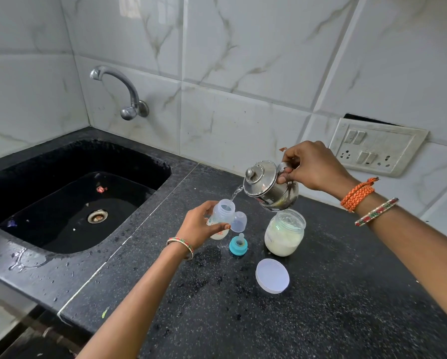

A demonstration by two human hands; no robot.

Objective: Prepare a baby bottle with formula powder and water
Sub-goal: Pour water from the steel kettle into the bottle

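Black speckled counter at frame centre: your left hand gripped the baby bottle while your right hand, fingers closed on its handle, tipped the steel kettle, pouring water.

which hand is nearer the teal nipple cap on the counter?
Left. The left hand, gripping the bottle, sits just beside the teal nipple cap; the right hand holds the kettle higher up.

Black counter, jar, lid, nipple
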